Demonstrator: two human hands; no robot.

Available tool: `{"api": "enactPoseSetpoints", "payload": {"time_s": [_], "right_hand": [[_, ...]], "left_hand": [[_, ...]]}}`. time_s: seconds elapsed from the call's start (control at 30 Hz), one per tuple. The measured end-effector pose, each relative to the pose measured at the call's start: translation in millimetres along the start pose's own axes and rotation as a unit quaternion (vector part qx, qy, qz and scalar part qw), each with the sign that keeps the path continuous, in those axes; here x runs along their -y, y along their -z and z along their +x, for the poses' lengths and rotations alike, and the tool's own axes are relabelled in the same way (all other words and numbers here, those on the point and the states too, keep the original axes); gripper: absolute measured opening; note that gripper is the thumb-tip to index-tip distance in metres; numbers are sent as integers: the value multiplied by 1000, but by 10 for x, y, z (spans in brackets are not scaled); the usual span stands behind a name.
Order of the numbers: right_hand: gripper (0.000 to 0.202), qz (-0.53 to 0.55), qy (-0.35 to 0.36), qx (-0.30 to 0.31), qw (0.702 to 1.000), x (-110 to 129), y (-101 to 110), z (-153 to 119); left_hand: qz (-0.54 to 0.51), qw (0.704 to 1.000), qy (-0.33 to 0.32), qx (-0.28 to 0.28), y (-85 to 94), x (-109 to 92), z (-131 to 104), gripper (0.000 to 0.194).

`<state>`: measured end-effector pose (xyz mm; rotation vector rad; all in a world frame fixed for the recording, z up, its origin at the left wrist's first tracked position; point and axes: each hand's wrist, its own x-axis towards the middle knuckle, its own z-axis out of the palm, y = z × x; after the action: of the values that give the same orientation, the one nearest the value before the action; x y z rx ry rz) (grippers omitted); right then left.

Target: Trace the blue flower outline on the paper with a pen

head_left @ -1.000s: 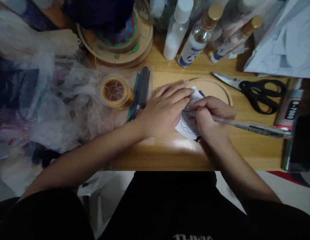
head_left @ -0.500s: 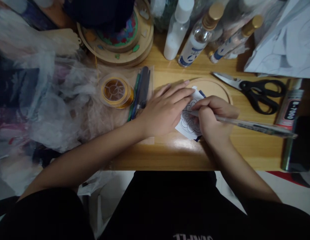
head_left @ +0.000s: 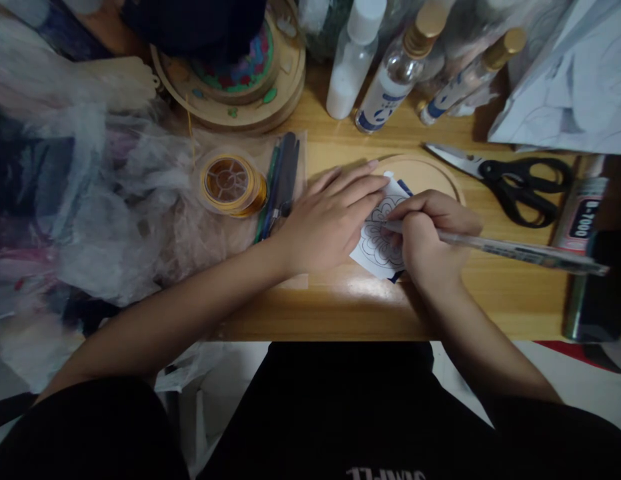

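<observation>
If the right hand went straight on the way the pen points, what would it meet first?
Most likely the left hand, whose near side lies just past the tip of the pen, on the paper. Exact height is unclear from this single view.

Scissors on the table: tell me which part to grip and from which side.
Grip the scissors by their black handles, probably from above on the person's near side. They lie flat, handles to the right, while the blades point forward and left. The B-7000 tube lies just right of the handles; the pen in the right hand slants across the near side, so come over it.
</observation>
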<state>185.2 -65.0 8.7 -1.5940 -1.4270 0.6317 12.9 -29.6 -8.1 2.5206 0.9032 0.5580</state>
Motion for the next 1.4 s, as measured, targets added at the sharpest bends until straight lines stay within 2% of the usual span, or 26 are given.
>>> {"api": "enactPoseSetpoints", "payload": {"time_s": [0.27,0.57,0.77,1.0,1.17,1.4], "right_hand": [[19,-19,-4,13,1000,29,3,-6],[24,-1,12,-17,1000,-11,21,-26],[23,-24,-6,-2,1000,14,21,-13],[22,-4,-23,-4,1000,22,18,-12],[23,-4,-5,-1,1000,13,17,-11],[21,-33,-14,1,999,49,19,12]], "left_hand": [[-8,1000,5,9,19,0,13,44],[-7,1000,10,12,28,-31,3,43],[-12,1000,12,13,35,-29,10,43],[-13,1000,17,19,52,-44,12,43],[-11,1000,9,14,46,-34,4,45],[-6,1000,9,14,42,-29,6,42]]}}
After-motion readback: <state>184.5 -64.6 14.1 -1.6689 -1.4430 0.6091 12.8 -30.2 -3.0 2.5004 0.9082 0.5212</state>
